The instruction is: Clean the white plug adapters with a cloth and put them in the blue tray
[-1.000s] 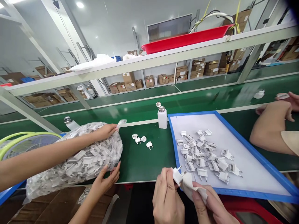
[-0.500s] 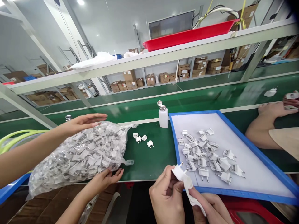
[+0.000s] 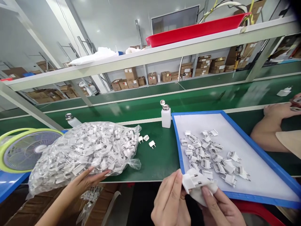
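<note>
Low in front of me, my left hand (image 3: 169, 199) pinches a white two-pin plug shell (image 3: 191, 179). Its pins face up and to the right. My right hand (image 3: 222, 205) is closed on a white cloth (image 3: 212, 185), which lies against the plug shell's lower side. Just beyond my hands is a blue-rimmed tray (image 3: 265, 157) lined in white. Several similar plug shells (image 3: 218, 167) are heaped loosely in it. A few more loose shells (image 3: 152, 144) lie on the green bench to the tray's left.
A large clear bag of plug shells (image 3: 87, 150) lies at left, with a co-worker's hand (image 3: 87, 180) against its near side. A white pump bottle (image 3: 166, 116) stands behind the tray. Another person's arm (image 3: 268, 131) rests at right. A green-rimmed fan (image 3: 30, 150) is far left.
My hands have turned the plug shell, and the cloth has moved underneath it. The bag has shifted right, over some loose shells. One of the co-worker's hands at left has gone from view.
</note>
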A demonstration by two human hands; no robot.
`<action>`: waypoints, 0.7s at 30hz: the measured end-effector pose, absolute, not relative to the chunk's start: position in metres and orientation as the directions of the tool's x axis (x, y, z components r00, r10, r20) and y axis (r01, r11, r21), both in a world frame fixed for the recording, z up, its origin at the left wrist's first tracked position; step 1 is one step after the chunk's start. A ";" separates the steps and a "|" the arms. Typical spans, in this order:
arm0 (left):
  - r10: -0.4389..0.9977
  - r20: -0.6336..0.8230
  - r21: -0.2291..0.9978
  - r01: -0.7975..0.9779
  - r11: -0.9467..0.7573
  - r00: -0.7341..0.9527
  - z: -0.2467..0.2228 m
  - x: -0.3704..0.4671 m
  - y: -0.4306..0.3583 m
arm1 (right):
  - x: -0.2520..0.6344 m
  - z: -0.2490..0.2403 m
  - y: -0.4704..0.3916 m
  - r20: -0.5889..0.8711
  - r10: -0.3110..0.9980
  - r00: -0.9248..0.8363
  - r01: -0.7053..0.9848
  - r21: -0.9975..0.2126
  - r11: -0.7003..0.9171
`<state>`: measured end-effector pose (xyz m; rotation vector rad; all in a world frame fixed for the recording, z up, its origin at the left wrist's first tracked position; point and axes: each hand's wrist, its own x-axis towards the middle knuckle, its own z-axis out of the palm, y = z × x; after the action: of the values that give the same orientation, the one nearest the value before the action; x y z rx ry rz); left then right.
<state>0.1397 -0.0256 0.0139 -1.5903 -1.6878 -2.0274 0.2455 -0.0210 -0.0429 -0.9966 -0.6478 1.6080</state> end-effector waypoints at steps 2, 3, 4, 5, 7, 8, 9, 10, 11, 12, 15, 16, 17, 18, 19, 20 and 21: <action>0.552 0.687 0.715 0.575 -0.397 -0.472 0.014 0.136 -0.026 | 0.249 -0.044 -0.015 -0.226 0.967 -0.118 -0.530 -0.809 -0.253; 0.596 0.644 0.756 0.521 -0.397 -0.480 0.015 0.132 -0.026 | 0.250 -0.044 -0.013 -0.215 0.970 -0.115 -0.544 -0.804 -0.242; 0.664 0.570 0.816 0.428 -0.389 -0.483 0.016 0.127 -0.025 | 0.249 -0.043 -0.011 -0.209 0.971 -0.117 -0.555 -0.797 -0.238; 0.750 0.464 0.885 0.295 -0.361 -0.472 0.017 0.123 -0.024 | 0.248 -0.042 -0.010 -0.207 0.970 -0.124 -0.561 -0.792 -0.241; 0.902 0.204 0.973 -0.022 -0.230 -0.381 0.018 0.115 -0.019 | 0.245 -0.039 -0.007 -0.212 0.967 -0.139 -0.557 -0.791 -0.253; 0.945 0.095 0.976 -0.156 -0.149 -0.313 0.017 0.112 -0.016 | 0.243 -0.038 -0.005 -0.215 0.967 -0.134 -0.545 -0.800 -0.253; 0.970 0.011 0.961 -0.266 -0.078 -0.244 0.016 0.110 -0.012 | 0.241 -0.037 -0.003 -0.221 0.968 -0.121 -0.526 -0.813 -0.251; 0.982 -0.051 0.933 -0.360 -0.019 -0.184 0.015 0.108 -0.009 | 0.240 -0.035 -0.001 -0.228 0.968 -0.102 -0.506 -0.826 -0.248; 0.986 -0.102 0.892 -0.451 0.032 -0.132 0.013 0.107 -0.007 | 0.238 -0.034 0.001 -0.238 0.968 -0.078 -0.490 -0.836 -0.245; 0.985 -0.156 0.835 -0.544 0.089 -0.078 0.012 0.105 -0.005 | 0.238 -0.033 0.003 -0.249 0.967 -0.059 -0.481 -0.842 -0.246; 0.927 -0.353 0.549 -0.775 0.313 0.124 0.011 0.100 -0.001 | 0.236 -0.025 0.010 -0.306 0.952 -0.011 -0.496 -0.825 -0.270; 0.899 -0.395 0.450 -0.813 0.369 0.189 0.011 0.098 -0.001 | 0.235 -0.021 0.013 -0.331 0.943 0.024 -0.515 -0.813 -0.272; 0.875 -0.421 0.371 -0.836 0.405 0.238 0.012 0.096 0.000 | 0.234 -0.016 0.016 -0.362 0.930 0.064 -0.537 -0.798 -0.274; 0.860 -0.434 0.314 -0.850 0.423 0.268 0.013 0.095 0.002 | 0.233 -0.011 0.018 -0.395 0.912 0.107 -0.558 -0.783 -0.273; 0.854 -0.438 0.276 -0.861 0.427 0.283 0.013 0.093 0.003 | 0.231 -0.006 0.021 -0.427 0.893 0.143 -0.577 -0.769 -0.276; 0.851 -0.438 0.253 -0.868 0.427 0.291 0.014 0.091 0.005 | 0.230 -0.002 0.023 -0.457 0.874 0.167 -0.591 -0.756 -0.282; 0.848 -0.439 0.238 -0.872 0.428 0.297 0.014 0.090 0.007 | 0.228 0.001 0.025 -0.478 0.860 0.180 -0.599 -0.747 -0.289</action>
<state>0.0897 0.0068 0.0140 0.1953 -2.1734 -4.5131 0.2282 0.0254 0.0014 -1.1715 -0.3038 1.4644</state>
